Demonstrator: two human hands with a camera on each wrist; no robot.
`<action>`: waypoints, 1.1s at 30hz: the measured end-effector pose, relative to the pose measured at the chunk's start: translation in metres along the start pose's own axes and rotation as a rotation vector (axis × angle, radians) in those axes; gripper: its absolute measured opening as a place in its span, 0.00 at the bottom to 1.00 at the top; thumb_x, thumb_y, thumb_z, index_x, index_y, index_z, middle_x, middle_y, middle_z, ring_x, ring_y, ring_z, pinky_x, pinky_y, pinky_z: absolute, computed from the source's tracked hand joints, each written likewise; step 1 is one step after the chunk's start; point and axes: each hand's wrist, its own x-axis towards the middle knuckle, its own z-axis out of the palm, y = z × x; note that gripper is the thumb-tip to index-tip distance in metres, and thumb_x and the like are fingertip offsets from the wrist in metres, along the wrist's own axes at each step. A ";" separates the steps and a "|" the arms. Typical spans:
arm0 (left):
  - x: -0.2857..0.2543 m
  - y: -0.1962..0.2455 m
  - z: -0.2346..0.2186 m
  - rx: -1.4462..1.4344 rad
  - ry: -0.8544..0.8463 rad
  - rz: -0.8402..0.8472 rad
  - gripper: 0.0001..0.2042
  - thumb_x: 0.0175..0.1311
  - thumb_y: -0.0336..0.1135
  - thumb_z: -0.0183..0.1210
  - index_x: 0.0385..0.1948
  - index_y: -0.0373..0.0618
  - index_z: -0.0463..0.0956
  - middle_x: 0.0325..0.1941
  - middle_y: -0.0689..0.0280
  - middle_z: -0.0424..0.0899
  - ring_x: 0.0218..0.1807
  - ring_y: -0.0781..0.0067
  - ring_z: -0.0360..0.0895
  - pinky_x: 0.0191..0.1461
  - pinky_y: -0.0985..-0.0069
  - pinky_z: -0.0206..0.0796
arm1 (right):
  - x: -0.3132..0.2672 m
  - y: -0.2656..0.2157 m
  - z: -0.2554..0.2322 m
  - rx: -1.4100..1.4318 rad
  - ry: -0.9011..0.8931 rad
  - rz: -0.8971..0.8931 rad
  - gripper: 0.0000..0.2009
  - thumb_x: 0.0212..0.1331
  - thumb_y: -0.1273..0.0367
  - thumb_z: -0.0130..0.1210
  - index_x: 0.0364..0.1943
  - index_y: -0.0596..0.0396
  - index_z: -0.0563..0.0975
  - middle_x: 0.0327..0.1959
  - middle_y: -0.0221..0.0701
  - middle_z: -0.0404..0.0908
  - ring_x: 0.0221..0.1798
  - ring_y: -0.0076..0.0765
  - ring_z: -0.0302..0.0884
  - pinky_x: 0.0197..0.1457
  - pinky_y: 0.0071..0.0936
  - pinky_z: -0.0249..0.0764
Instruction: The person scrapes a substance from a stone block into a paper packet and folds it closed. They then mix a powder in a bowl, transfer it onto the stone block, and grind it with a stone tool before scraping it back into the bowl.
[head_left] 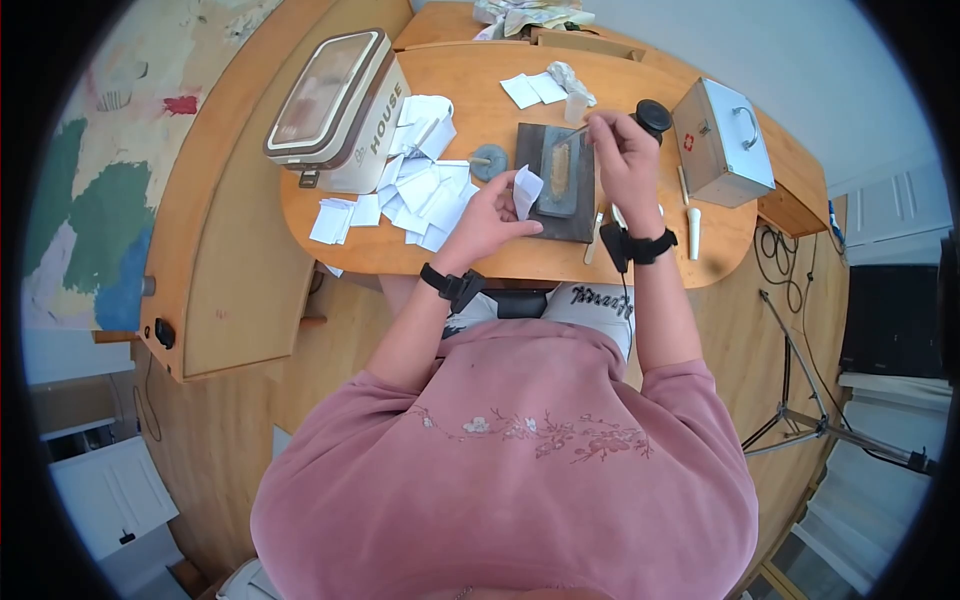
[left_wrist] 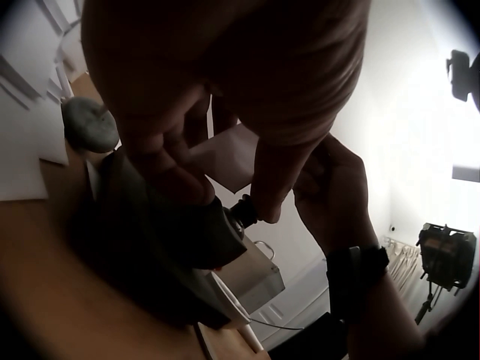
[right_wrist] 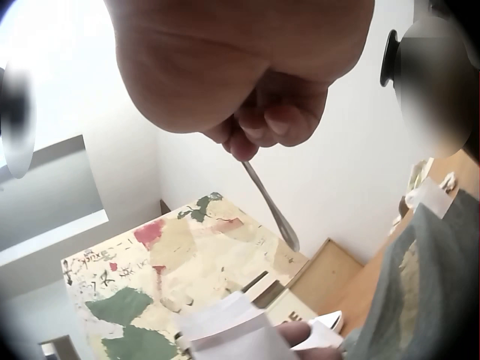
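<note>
My left hand [head_left: 488,226] holds a folded white paper [head_left: 527,192] between thumb and fingers, beside the near left side of a grey stone trough [head_left: 549,205]. Tan powder [head_left: 561,170] lies along the hollow of that trough, which sits on a dark board [head_left: 527,145]. Over the trough's far right side, my right hand [head_left: 630,165] pinches a slender metal spoon [right_wrist: 271,207]; its widened tip points down in the right wrist view. The palm hides most of its handle. Left of the board rests a round grey stone [head_left: 488,170] with a wooden handle.
Many white paper slips [head_left: 420,190] cover the table's left, before a cream HOUSE box [head_left: 360,145]. A metal case [head_left: 728,145], a black-lidded jar [head_left: 653,117] and a white tool [head_left: 694,232] stand or lie at right. A small clear cup [head_left: 576,107] is behind the trough.
</note>
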 end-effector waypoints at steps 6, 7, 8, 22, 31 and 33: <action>-0.016 -0.004 0.003 0.003 0.049 0.026 0.42 0.60 0.26 0.82 0.78 0.38 0.69 0.50 0.66 0.90 0.45 0.80 0.85 0.49 0.78 0.79 | 0.013 0.037 -0.003 -0.326 -0.134 -0.250 0.06 0.74 0.73 0.66 0.49 0.57 0.89 0.41 0.44 0.91 0.42 0.58 0.89 0.45 0.43 0.84; -0.019 -0.005 0.003 -0.016 0.058 0.030 0.42 0.60 0.26 0.82 0.78 0.38 0.69 0.49 0.66 0.90 0.44 0.80 0.85 0.49 0.77 0.79 | 0.009 0.041 -0.004 -0.326 -0.141 -0.251 0.06 0.74 0.73 0.66 0.49 0.57 0.89 0.41 0.44 0.91 0.42 0.58 0.89 0.45 0.43 0.84; -0.022 -0.006 0.003 -0.022 0.065 0.027 0.42 0.60 0.26 0.82 0.78 0.38 0.69 0.49 0.66 0.90 0.44 0.80 0.85 0.49 0.77 0.79 | 0.002 0.039 -0.004 -0.371 -0.159 -0.254 0.06 0.74 0.73 0.66 0.49 0.57 0.88 0.41 0.44 0.90 0.43 0.59 0.89 0.46 0.44 0.84; -0.047 -0.016 -0.006 0.103 0.069 -0.062 0.41 0.62 0.27 0.82 0.77 0.40 0.69 0.46 0.68 0.87 0.44 0.81 0.83 0.48 0.77 0.75 | -0.038 0.021 -0.008 -0.397 -0.250 -0.252 0.06 0.75 0.77 0.63 0.51 0.61 0.86 0.40 0.46 0.87 0.42 0.57 0.87 0.47 0.42 0.83; -0.049 -0.017 -0.007 0.099 0.074 -0.044 0.41 0.62 0.26 0.82 0.77 0.39 0.69 0.46 0.69 0.86 0.44 0.81 0.83 0.49 0.77 0.75 | -0.041 0.034 -0.004 -0.350 -0.158 -0.213 0.07 0.74 0.78 0.63 0.51 0.61 0.86 0.43 0.47 0.90 0.45 0.58 0.90 0.49 0.41 0.85; -0.051 -0.018 -0.006 0.083 0.080 -0.028 0.41 0.63 0.26 0.82 0.77 0.39 0.69 0.46 0.69 0.86 0.45 0.81 0.83 0.49 0.77 0.75 | -0.045 0.032 -0.004 -0.328 -0.208 -0.202 0.07 0.74 0.78 0.63 0.52 0.61 0.87 0.44 0.47 0.90 0.46 0.58 0.90 0.50 0.41 0.85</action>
